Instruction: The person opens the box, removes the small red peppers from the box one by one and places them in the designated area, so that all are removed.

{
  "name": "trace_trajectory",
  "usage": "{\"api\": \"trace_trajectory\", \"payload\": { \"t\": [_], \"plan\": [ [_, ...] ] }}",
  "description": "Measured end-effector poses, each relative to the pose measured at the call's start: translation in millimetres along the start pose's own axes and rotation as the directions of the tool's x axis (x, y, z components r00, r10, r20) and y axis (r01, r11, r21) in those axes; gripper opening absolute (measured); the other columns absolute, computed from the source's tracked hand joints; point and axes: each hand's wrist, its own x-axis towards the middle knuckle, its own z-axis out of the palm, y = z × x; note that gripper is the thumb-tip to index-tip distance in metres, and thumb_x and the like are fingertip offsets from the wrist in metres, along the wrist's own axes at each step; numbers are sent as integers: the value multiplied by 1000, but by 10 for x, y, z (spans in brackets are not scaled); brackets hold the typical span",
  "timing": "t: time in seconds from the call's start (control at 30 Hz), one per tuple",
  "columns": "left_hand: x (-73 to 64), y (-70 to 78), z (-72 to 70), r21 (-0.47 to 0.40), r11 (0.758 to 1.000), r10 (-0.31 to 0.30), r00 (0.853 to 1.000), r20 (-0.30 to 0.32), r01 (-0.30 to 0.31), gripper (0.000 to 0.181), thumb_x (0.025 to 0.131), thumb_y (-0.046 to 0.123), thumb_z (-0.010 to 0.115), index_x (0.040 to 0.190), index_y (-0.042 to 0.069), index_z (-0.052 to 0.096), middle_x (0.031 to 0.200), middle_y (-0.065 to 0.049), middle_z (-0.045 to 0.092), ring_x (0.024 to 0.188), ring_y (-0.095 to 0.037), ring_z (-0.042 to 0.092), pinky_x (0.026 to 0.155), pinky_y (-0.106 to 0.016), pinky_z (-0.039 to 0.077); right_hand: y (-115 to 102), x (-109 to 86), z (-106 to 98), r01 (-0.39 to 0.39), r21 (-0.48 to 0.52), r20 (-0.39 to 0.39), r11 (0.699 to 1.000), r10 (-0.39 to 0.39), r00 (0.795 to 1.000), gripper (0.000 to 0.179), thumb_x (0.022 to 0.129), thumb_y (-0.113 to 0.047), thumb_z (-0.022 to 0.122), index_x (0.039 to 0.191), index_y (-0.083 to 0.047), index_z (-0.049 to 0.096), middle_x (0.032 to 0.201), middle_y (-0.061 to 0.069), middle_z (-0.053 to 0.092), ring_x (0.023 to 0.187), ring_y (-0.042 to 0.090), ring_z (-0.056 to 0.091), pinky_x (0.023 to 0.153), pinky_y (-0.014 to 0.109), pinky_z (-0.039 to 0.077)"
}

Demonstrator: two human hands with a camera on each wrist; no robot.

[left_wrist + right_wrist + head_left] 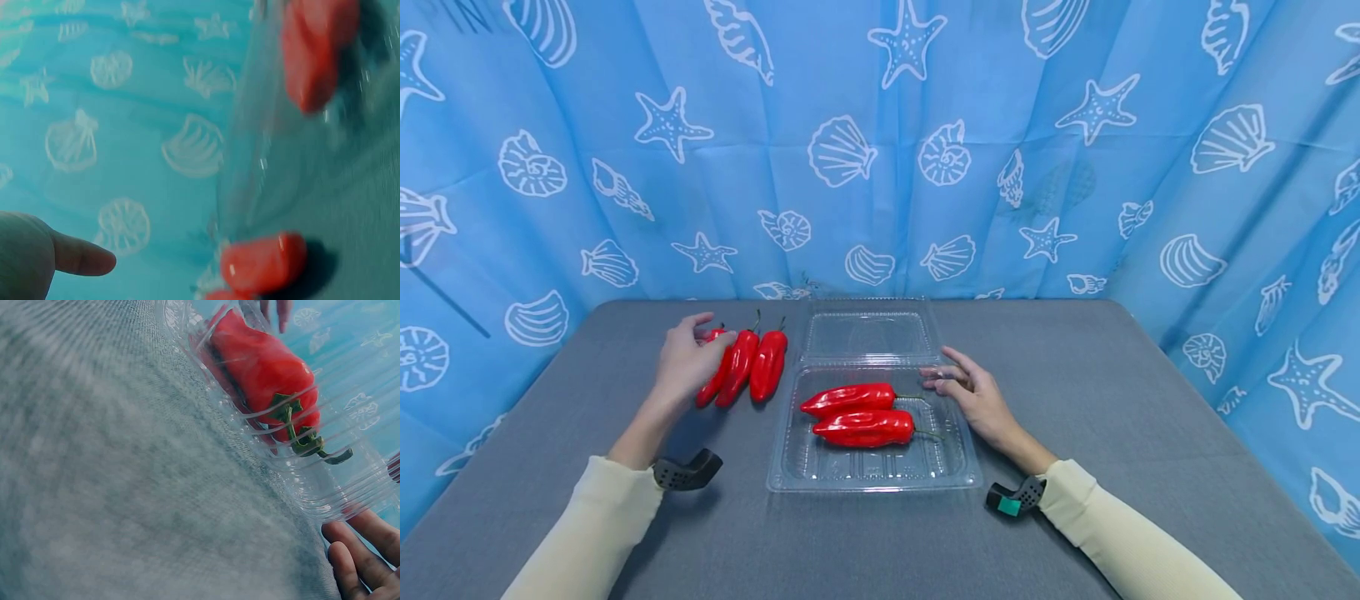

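Note:
Three red peppers lie side by side on the table at the left in the head view: a left one [708, 392], a middle one [740, 367] and a right one [769, 367]. Over the left pepper hovers my left hand [688, 362], fingers and thumb spread; the left wrist view shows its thumb [84, 256] straight and apart from the peppers. Two more red peppers, a back one [850, 398] and a front one [865, 428], lie in a clear plastic container [872, 485], stems to the right. At its right rim rests my right hand [983, 404], fingers loosely bent against the clear wall.
The container's clear lid [867, 333] is folded back flat behind it, near the table's far edge. Behind the grey table [1097, 375] hangs a blue curtain [880, 208] with white shells and starfish.

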Motion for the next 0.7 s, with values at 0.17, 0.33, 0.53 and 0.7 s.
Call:
{"api": "trace_trajectory", "payload": {
  "t": [0.17,0.33,0.53,0.7],
  "plan": [
    [-140,209,100,-29,994,107,993,59,-105,68,99,24,62,155,1,31,143,-27,43,126,-43,47,99,-54,49,0,0,1,0,2,-3,1000,0,1000,62,97,5,54,152,12,27,127,32,62,108,36,69,89,24,54],
    [-268,352,222,-68,982,183,975,128,-176,66,98,21,64,154,3,35,141,-23,47,124,-39,51,93,-49,54,0,0,4,-4,-1,-5,1000,4,1000,62,97,4,54,152,12,28,127,32,62,107,35,69,89,24,54],
    [-382,414,406,-110,954,296,931,213,-278,68,91,19,74,150,4,42,135,-20,54,117,-37,58,92,-46,55,-5,-1,5,-5,-1,-7,1000,5,1000,62,97,4,54,152,12,27,127,32,63,107,33,70,89,23,54],
    [-486,427,591,-165,913,409,844,347,-374,65,88,18,77,146,7,49,130,-15,60,115,-34,60,96,-50,52,-4,1,7,-5,2,-9,1000,5,1000,62,97,4,55,152,12,27,127,32,63,105,30,71,88,22,54]
  ]
}}
